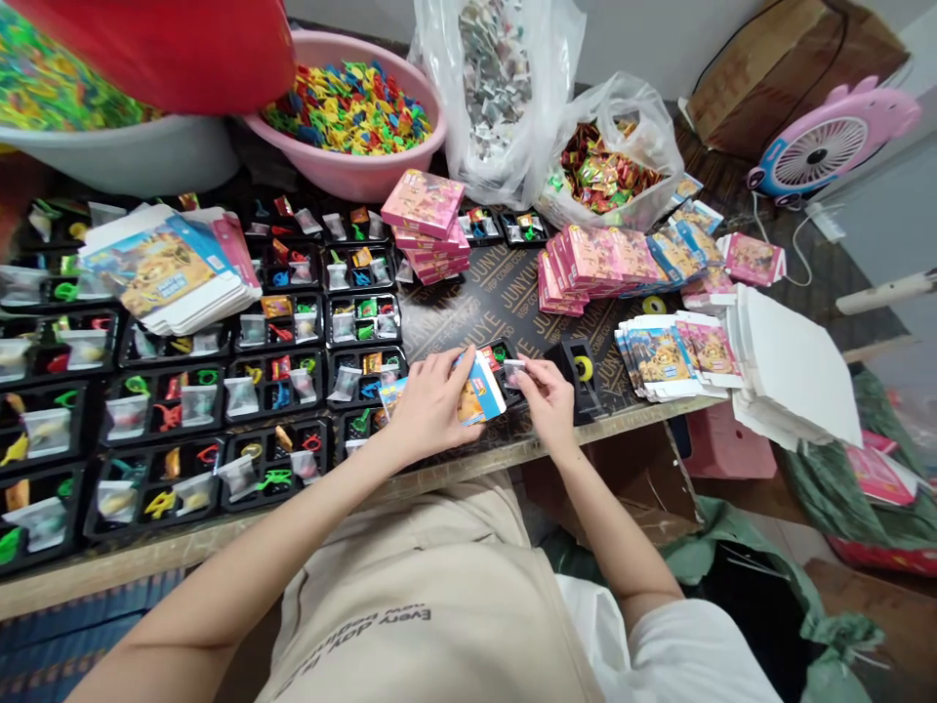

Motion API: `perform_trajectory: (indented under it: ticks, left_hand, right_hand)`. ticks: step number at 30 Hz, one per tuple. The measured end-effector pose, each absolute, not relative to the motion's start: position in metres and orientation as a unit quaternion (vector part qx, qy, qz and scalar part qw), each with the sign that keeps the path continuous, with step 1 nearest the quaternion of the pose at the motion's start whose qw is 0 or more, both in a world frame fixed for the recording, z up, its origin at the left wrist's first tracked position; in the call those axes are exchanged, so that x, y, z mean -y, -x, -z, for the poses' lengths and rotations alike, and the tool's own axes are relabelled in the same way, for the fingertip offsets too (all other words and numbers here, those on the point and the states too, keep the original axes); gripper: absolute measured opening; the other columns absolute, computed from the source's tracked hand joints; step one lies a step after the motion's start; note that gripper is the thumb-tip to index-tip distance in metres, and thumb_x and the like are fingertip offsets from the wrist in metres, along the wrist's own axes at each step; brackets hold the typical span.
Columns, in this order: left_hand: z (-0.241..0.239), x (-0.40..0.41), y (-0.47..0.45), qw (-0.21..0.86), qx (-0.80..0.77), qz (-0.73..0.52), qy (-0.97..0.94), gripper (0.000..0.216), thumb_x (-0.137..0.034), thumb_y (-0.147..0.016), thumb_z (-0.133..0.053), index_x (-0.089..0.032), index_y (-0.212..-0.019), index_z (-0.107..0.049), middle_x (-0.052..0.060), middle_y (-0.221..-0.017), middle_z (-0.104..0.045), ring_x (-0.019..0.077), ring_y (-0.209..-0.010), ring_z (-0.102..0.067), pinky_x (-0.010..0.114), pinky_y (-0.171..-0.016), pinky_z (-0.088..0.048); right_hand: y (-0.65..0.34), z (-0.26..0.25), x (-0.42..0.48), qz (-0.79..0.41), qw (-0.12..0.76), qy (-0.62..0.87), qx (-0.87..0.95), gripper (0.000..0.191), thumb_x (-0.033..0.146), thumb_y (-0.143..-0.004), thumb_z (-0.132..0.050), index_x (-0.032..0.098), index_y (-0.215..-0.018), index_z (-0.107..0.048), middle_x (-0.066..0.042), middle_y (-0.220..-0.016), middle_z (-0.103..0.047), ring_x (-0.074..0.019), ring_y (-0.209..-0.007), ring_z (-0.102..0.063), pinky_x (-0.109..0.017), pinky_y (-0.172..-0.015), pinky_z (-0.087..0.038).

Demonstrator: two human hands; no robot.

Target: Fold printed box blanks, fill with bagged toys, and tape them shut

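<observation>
My left hand (433,398) is wrapped over a small blue printed box (480,389), which lies flat near the table's front edge. At the right end of that box, a black compartment tray (500,350) with red and green pieces shows, partly hidden by the box and my fingers. My right hand (550,398) pinches a small clear packet (513,372) at this tray. Just to the right of my right hand stands a black tape dispenser (578,376) with a yellow roll. Rows of filled black trays (282,376) spread out to the left of my left hand.
Flattened boxes (165,273) lie on the left trays. Pink boxes (425,220) are stacked behind my hands, with a longer row (586,259) to the right. Tubs of plastic pieces (428,146), bags of packets (505,117) and a pink fan (820,151) stand at the back.
</observation>
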State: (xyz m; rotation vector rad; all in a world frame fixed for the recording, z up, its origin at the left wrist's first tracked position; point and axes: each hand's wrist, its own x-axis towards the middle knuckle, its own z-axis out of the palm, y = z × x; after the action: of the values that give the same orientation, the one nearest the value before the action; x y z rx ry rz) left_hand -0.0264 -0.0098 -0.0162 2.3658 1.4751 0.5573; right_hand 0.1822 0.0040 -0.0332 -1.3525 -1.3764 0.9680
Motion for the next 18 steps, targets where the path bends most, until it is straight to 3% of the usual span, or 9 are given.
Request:
perform_trajectory:
  ticks: [4,11,14,16,18]
  left_hand:
    - [0.016,0.013,0.021,0.118,-0.520,-0.181,-0.826,0.097,-0.040,-0.068,-0.074,-0.006,-0.150,-0.035,0.026,-0.141,-0.049,0.0410,-0.121,-0.051,0.052,-0.097,-0.043]
    - [0.013,0.013,0.018,0.153,-0.482,-0.229,-0.832,0.091,-0.034,-0.069,-0.073,-0.007,-0.149,-0.039,0.027,-0.142,-0.049,0.0423,-0.123,-0.050,0.056,-0.100,-0.041]
    - [0.011,0.008,0.020,0.287,-0.417,-0.327,-0.798,0.096,-0.033,-0.066,-0.077,-0.013,-0.152,-0.038,0.022,-0.148,-0.046,0.0390,-0.133,-0.046,0.054,-0.110,-0.036]
    - [0.013,0.004,0.021,0.433,-0.353,-0.395,-0.729,0.097,-0.038,-0.065,-0.081,-0.019,-0.151,-0.041,0.017,-0.151,-0.046,0.0365,-0.139,-0.043,0.050,-0.116,-0.033]
    - [0.020,0.000,0.023,0.587,-0.300,-0.445,-0.606,0.084,-0.048,-0.067,-0.080,-0.020,-0.143,-0.055,0.013,-0.144,-0.056,0.0358,-0.136,-0.047,0.047,-0.115,-0.036]
  right_hand:
    - [-0.166,0.040,0.002,-0.465,0.504,0.534,0.495,0.033,0.043,-0.074,-0.080,0.028,-0.103,-0.080,-0.003,-0.095,-0.065,-0.0153,-0.080,-0.065,-0.031,-0.078,-0.056]
    - [-0.166,0.036,0.004,-0.644,0.453,0.457,0.415,0.026,0.047,-0.064,-0.086,0.024,-0.074,-0.080,-0.001,-0.080,-0.071,-0.0161,-0.077,-0.061,-0.030,-0.075,-0.049]
    - [-0.168,0.028,-0.001,-0.641,0.496,0.469,0.352,0.026,0.045,-0.059,-0.089,0.024,-0.068,-0.077,0.000,-0.080,-0.072,-0.0156,-0.076,-0.062,-0.029,-0.074,-0.049]
    - [-0.166,0.024,-0.006,-0.635,0.533,0.474,0.296,0.030,0.051,-0.064,-0.084,0.026,-0.080,-0.078,0.000,-0.089,-0.075,-0.0166,-0.084,-0.065,-0.029,-0.078,-0.050]
    - [-0.159,0.020,-0.010,-0.653,0.533,0.469,0.264,0.042,0.062,-0.072,-0.074,0.027,-0.095,-0.078,-0.001,-0.096,-0.077,-0.0188,-0.093,-0.068,-0.032,-0.083,-0.051]
